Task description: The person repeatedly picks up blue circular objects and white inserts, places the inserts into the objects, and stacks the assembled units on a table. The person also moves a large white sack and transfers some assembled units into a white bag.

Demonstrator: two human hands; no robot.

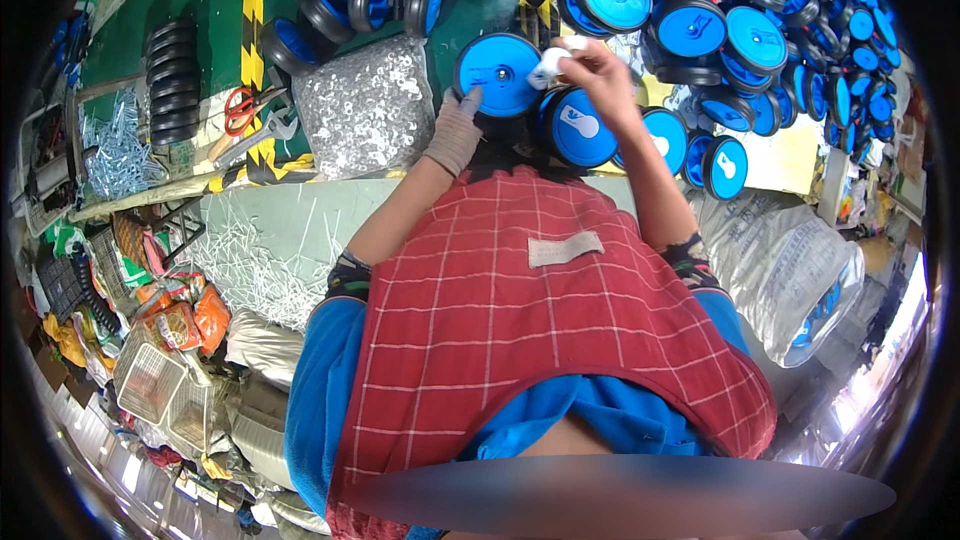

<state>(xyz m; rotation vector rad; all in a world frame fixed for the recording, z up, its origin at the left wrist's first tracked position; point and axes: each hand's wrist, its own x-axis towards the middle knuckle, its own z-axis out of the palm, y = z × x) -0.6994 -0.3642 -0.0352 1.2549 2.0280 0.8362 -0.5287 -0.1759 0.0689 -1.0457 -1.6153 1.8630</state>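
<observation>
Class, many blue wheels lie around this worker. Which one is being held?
The wheel just beyond the apron, facing up: the gloved left hand grips its edge and the right hand presses a white piece to it.

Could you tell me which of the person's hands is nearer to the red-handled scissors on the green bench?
The left. The left hand, in a grey glove, rests on a blue wheel to the right of the scissors; the right hand is farther right, beyond that wheel.

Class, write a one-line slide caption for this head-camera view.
A gloved left hand steadies a blue-hubbed wheel while the right hand presses a white cloth against it.
</observation>
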